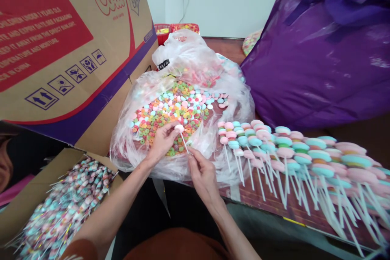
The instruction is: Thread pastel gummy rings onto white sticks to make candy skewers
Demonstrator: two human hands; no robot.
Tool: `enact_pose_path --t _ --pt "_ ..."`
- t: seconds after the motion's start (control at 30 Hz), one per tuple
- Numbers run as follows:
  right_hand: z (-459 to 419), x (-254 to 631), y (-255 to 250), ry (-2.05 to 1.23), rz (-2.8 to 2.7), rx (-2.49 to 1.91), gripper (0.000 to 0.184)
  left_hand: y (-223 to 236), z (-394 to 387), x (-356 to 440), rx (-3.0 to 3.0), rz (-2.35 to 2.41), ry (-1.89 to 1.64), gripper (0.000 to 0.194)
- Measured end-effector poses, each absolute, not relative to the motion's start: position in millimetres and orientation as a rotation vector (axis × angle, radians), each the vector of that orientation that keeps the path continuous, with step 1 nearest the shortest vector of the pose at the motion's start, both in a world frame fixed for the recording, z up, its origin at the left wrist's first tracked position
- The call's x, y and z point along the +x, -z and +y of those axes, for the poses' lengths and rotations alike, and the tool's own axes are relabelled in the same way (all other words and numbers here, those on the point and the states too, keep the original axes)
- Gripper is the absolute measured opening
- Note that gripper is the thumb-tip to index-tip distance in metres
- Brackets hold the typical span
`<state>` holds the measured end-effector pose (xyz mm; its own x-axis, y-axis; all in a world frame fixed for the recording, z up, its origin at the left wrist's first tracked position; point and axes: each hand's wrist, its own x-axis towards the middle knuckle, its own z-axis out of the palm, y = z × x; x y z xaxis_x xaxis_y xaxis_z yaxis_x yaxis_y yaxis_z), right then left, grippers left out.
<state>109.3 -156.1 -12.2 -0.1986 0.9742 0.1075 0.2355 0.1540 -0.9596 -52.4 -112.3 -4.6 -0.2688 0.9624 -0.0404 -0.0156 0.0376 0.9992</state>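
Between the fingers of my left hand (164, 140) is a pale pink candy disc (179, 128), set on the upper end of a thin white stick (184, 143). My right hand (203, 170) pinches the stick's lower end. Both hands are over an opened clear plastic bag (122, 150), in which small ring candies (149, 126) in green, orange and red lie with pink, blue and white discs (170, 101). To the right, rows of finished-looking candy sticks (283, 146) carry stacked pink and blue discs, their white sticks pointing towards me.
A large printed cardboard box (70, 20) stands on the left. Below it, an open carton (27, 219) holds many wrapped candy sticks (70, 203). A big purple bag (319, 65) fills the right rear. Behind the plastic bag sits a red basket (161, 37) near the wall.
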Motion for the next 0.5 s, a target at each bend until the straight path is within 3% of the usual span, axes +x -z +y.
enact_pose_path --t 0.5 --pt "-152 91 17 -1.091 -1.472 -1.204 0.036 8 -142 -43 1.493 1.716 -1.366 0.028"
